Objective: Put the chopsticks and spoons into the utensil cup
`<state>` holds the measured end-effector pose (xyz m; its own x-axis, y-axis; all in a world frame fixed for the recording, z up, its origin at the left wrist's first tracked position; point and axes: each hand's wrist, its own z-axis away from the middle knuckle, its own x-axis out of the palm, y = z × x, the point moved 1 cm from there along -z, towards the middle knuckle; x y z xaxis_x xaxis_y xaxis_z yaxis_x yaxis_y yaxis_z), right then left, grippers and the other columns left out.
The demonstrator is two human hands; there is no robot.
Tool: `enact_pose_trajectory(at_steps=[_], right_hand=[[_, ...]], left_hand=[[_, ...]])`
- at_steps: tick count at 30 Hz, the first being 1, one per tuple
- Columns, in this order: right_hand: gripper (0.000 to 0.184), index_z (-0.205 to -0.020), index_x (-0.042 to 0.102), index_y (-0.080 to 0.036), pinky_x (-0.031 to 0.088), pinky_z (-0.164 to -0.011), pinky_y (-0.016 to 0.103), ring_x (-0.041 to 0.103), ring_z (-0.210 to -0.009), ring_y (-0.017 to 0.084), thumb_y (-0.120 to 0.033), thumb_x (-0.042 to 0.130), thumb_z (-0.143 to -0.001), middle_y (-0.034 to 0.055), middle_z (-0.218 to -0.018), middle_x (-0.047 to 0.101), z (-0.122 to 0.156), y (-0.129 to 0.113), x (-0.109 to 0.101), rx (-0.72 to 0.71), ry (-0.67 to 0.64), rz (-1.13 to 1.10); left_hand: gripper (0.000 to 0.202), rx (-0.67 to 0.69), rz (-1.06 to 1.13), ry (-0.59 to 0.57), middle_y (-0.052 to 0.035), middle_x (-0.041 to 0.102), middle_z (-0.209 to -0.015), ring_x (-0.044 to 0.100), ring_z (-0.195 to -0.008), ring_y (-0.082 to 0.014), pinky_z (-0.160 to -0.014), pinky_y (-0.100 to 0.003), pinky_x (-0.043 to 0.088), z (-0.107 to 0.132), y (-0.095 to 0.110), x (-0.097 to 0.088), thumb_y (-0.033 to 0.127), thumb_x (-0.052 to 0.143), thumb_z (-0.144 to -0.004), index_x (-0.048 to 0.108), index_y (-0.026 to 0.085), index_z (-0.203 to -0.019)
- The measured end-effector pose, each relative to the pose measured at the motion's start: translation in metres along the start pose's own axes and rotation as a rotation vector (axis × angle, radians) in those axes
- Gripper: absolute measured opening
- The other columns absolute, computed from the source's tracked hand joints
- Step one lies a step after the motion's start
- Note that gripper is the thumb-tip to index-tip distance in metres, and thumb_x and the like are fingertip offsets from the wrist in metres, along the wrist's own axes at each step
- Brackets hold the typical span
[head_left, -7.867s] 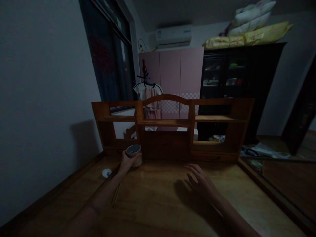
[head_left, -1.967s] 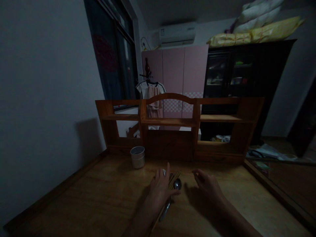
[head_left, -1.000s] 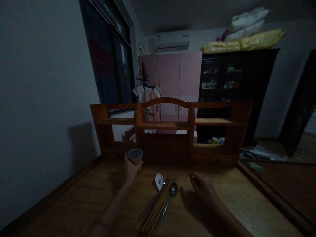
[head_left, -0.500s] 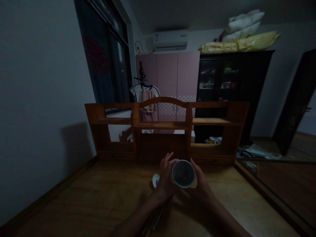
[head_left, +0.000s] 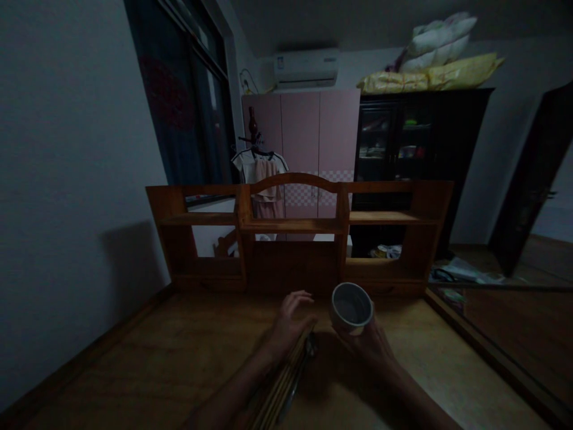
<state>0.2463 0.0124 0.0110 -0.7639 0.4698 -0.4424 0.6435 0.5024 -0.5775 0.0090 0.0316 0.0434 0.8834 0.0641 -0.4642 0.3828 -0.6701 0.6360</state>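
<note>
My right hand (head_left: 364, 340) is wrapped round a grey metal cup (head_left: 352, 306), holding it above the table with its mouth tilted toward me. The inside of the cup is dark, and I make out nothing in it. To its left, my left hand (head_left: 290, 322) is apart from the cup, fingers stretched out and holding nothing visible. Below and beside that hand lies a bundle of chopsticks (head_left: 283, 385) on the table, along with a thin shiny metal utensil (head_left: 292, 394) whose kind I cannot tell.
The wooden tabletop (head_left: 179, 352) carries a shelf unit (head_left: 293, 227) along its far edge. A wall (head_left: 67, 209) borders the left side, and a raised wooden rail (head_left: 474, 340) runs along the right. Beyond stand a pink wardrobe (head_left: 299, 125) and a dark cabinet (head_left: 461, 137).
My left hand has let go of the cup and moved left and down. The cup has shifted right in my right hand. A small white dish-like piece by my left hand is no longer visible.
</note>
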Motion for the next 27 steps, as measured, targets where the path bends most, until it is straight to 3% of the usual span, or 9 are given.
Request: enact_pose_trajectory(at_steps=[1,3,6,9,14,21,23,27], right_hand=[[0.074,-0.133,0.038,-0.018,0.051,-0.085,0.042,0.061,-0.104,0.030,-0.044,0.071,-0.072,0.0137,-0.121,0.059,-0.002,0.002,-0.001,0.041,0.004,0.002],[0.072,-0.131,0.038,-0.019,0.051,-0.083,0.040,0.062,-0.102,0.029,-0.045,0.070,-0.072,0.0121,-0.118,0.061,-0.004,0.006,-0.003,0.106,-0.015,-0.005],[0.071,-0.129,0.038,-0.019,0.051,-0.080,0.038,0.063,-0.098,0.028,-0.045,0.071,-0.070,0.0115,-0.113,0.063,-0.004,0.014,-0.002,0.173,-0.111,-0.030],[0.072,-0.127,0.039,-0.019,0.052,-0.079,0.038,0.064,-0.096,0.029,-0.044,0.073,-0.068,0.0120,-0.111,0.064,-0.002,0.019,0.003,0.194,-0.171,-0.047],[0.076,-0.131,0.036,-0.019,0.053,-0.077,0.039,0.065,-0.096,0.029,-0.043,0.073,-0.069,0.0123,-0.112,0.064,-0.001,0.022,0.008,0.209,-0.158,-0.076],[0.075,-0.131,0.040,-0.019,0.051,-0.084,0.042,0.062,-0.102,0.029,-0.042,0.074,-0.068,0.0137,-0.117,0.062,-0.002,0.026,0.014,0.140,-0.133,-0.119],[0.086,-0.139,0.033,-0.018,0.049,-0.090,0.044,0.059,-0.109,0.030,-0.043,0.075,-0.068,0.0149,-0.123,0.058,-0.003,0.023,0.015,0.124,-0.122,-0.124],[0.109,-0.150,0.005,-0.019,0.036,-0.104,0.055,0.040,-0.131,0.034,-0.047,0.074,-0.071,0.0175,-0.144,0.038,-0.008,0.005,0.006,0.111,0.021,-0.036]], left_hand=[[0.025,-0.028,-0.028,0.058,-0.0073,0.064,-0.106,0.058,-0.106,-0.0226,-0.094,-0.036,0.043,0.000,-0.013,-0.008,0.042,0.056,-0.088,0.069,0.021,-0.086],[0.040,-0.100,-0.119,0.126,-0.0045,0.062,-0.084,0.061,-0.082,-0.0168,-0.079,-0.028,0.045,0.001,-0.040,-0.021,0.041,0.048,-0.092,0.066,0.019,-0.064],[0.051,-0.171,-0.193,0.188,-0.0014,0.055,-0.066,0.054,-0.063,-0.0129,-0.064,-0.024,0.040,0.010,-0.068,-0.034,0.043,0.046,-0.092,0.059,0.017,-0.051],[0.054,-0.212,-0.200,0.207,-0.0011,0.054,-0.062,0.052,-0.060,-0.0127,-0.060,-0.024,0.038,0.018,-0.077,-0.039,0.043,0.041,-0.094,0.055,0.016,-0.049],[0.050,-0.220,-0.209,0.133,-0.0026,0.057,-0.068,0.055,-0.067,-0.0146,-0.063,-0.025,0.040,0.024,-0.068,-0.034,0.039,0.038,-0.096,0.059,0.017,-0.057],[0.030,-0.075,-0.312,-0.049,-0.0046,0.059,-0.080,0.055,-0.083,-0.0189,-0.078,-0.032,0.044,0.028,-0.043,-0.026,0.026,0.046,-0.093,0.061,0.019,-0.069],[0.023,-0.053,-0.330,-0.073,-0.0044,0.058,-0.084,0.055,-0.085,-0.0191,-0.080,-0.033,0.045,0.029,-0.035,-0.024,0.024,0.047,-0.092,0.060,0.020,-0.073],[0.012,-0.020,-0.411,-0.089,-0.0047,0.056,-0.093,0.052,-0.093,-0.0210,-0.086,-0.036,0.043,0.030,-0.021,-0.024,0.023,0.050,-0.090,0.059,0.021,-0.082]])
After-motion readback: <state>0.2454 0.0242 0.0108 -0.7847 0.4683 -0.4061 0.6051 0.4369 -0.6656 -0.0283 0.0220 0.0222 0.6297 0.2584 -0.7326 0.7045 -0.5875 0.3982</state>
